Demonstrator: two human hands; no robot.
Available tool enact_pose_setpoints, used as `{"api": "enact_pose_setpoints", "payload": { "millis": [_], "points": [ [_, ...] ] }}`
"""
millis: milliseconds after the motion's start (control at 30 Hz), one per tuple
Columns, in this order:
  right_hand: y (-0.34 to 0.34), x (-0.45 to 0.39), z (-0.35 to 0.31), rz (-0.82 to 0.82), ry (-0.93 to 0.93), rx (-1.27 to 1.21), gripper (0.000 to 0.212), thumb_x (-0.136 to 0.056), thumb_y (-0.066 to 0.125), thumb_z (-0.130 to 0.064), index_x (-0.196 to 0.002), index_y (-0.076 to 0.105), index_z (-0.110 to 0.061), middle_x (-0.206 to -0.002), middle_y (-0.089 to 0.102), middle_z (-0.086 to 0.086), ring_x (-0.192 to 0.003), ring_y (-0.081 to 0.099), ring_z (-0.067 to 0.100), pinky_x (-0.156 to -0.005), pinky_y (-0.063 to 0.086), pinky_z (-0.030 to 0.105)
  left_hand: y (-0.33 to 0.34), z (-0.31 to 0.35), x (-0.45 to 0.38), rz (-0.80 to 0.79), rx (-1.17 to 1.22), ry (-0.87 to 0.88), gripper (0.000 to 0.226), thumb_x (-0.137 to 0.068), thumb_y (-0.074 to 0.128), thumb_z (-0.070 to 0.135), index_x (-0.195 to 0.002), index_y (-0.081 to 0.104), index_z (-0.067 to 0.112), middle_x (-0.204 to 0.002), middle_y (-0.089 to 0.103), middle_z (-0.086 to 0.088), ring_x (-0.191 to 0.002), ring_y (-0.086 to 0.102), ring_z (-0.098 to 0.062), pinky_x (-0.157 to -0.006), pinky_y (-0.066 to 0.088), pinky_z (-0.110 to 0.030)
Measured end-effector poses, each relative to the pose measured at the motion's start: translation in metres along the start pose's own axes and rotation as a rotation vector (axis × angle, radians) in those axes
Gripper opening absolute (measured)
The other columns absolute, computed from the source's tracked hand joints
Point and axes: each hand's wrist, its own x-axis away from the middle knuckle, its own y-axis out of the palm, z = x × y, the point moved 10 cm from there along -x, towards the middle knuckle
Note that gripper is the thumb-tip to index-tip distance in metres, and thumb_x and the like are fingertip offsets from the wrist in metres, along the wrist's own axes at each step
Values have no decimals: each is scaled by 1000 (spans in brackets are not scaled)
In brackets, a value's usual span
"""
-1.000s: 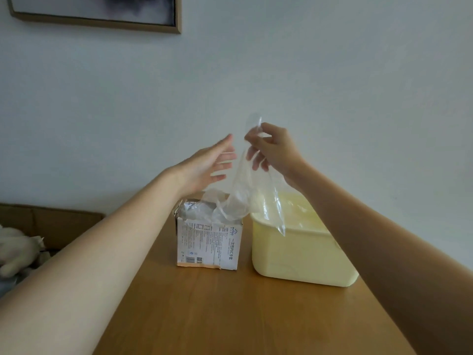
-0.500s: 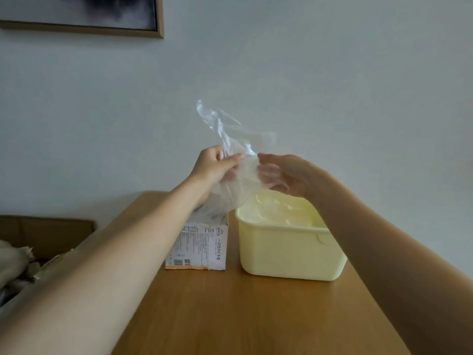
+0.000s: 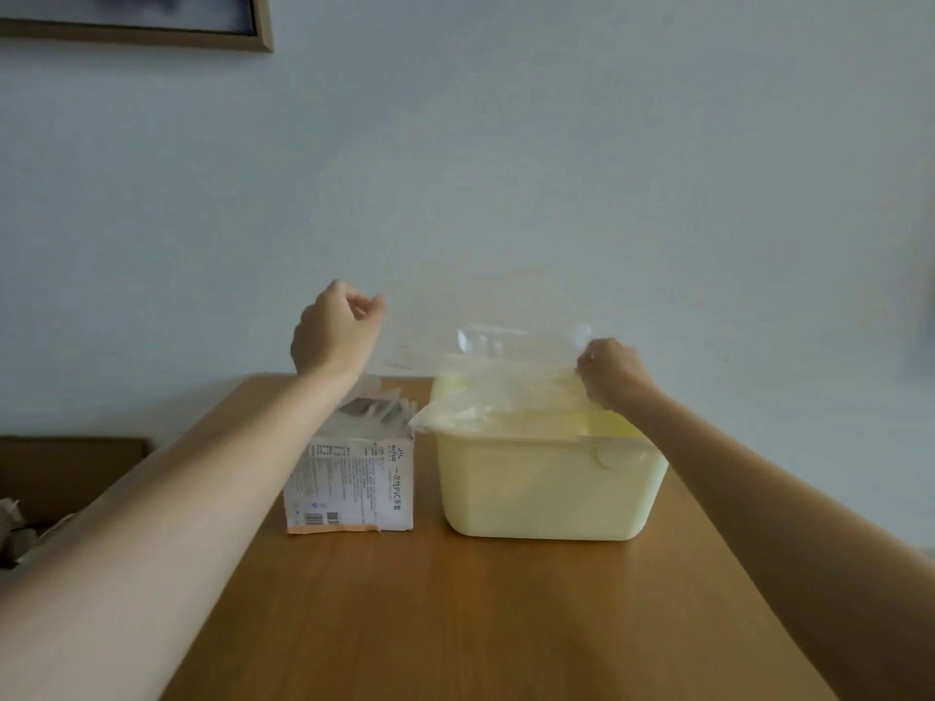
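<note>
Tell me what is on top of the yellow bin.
A clear plastic bag lies stretched over the yellow bin, pinched by the right hand; the left hand seems to hold its other edge. The inside is hidden under the film.

A room in a home, most likely a living or bedroom corner. A plain wooden table (image 3: 480,624) stands pushed against a pale, bare-painted wall (image 3: 556,169), where a wood-framed picture (image 3: 152,22) hangs at upper left. On the table sit household things: a pale yellow plastic bin (image 3: 531,488) and an opened carton of disposable gloves (image 3: 354,488).
</note>
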Motion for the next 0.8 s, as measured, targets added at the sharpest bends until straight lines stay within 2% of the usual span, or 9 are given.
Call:
{"api": "enact_pose_setpoints", "payload": {
  "millis": [67,133,233,300,367,500,633,700,800],
  "points": [
    [10,4,13,-96,23,150,35,-88,37,3,-120,52,4,-117,58,26,-105,58,39,-77,46,37,5,30,4,22,95,107,17,-91,54,30,-95,55,14,-89,59,1,-87,58,-25,-74,41,-30],
    [13,6,18,-134,16,217,26,-86,37,6,-106,54,3,-117,57,25,-105,57,38,-74,43,35,34,70,16,-132,156,284,10,-90,56,26,-93,52,17,-88,56,4,-80,54,-19,-71,41,-28],
    [14,10,20,-172,10,252,22,-85,37,6,-97,54,-2,-108,59,23,-86,53,32,-69,38,31,109,103,54,-642,-32,446,24,-86,64,30,-106,55,19,-97,54,4,-84,56,-19,-69,41,-24],
    [17,15,23,-210,3,288,16,-85,36,5,-79,45,-6,-85,54,14,-82,46,25,-68,37,29,151,82,83,-986,-289,372,48,-83,67,37,-123,51,17,-104,52,0,-84,58,-18,-68,46,-24],
    [22,19,24,-259,-20,362,22,-87,36,2,-69,43,-8,-75,46,6,-86,48,25,-65,38,27,172,56,97,-1165,-450,267,56,-85,66,35,-133,44,16,-112,54,-5,-81,60,-18,-69,52,-25],
    [11,15,7,-192,-118,545,26,-93,41,-7,-117,49,-3,-117,56,13,-112,54,32,-81,43,32,191,33,95,-1187,-648,260,56,-90,60,26,-141,37,18,-124,54,-10,-86,57,-19,-71,50,-26],
    [-5,17,-46,6,-449,522,28,-93,48,-12,-121,45,-6,-122,50,13,-118,45,30,-80,42,35,200,26,97,-1243,-695,217,54,-94,49,16,-144,31,16,-122,54,-14,-84,54,-20,-67,47,-22],
    [25,18,-46,-233,-455,495,43,-91,57,-27,-130,43,-13,-130,43,9,-121,42,27,-88,43,35,203,24,97,-1244,-717,228,49,-95,46,18,-143,32,14,-127,51,-13,-91,53,-22,-74,47,-25],
    [69,29,6,-681,-47,474,51,-96,48,-38,-142,34,-21,-144,38,6,-125,44,28,-99,39,36,208,14,95,-1233,-832,282,45,-96,42,18,-141,37,14,-135,47,-8,-97,51,-23,-84,45,-30]
  ]
}}
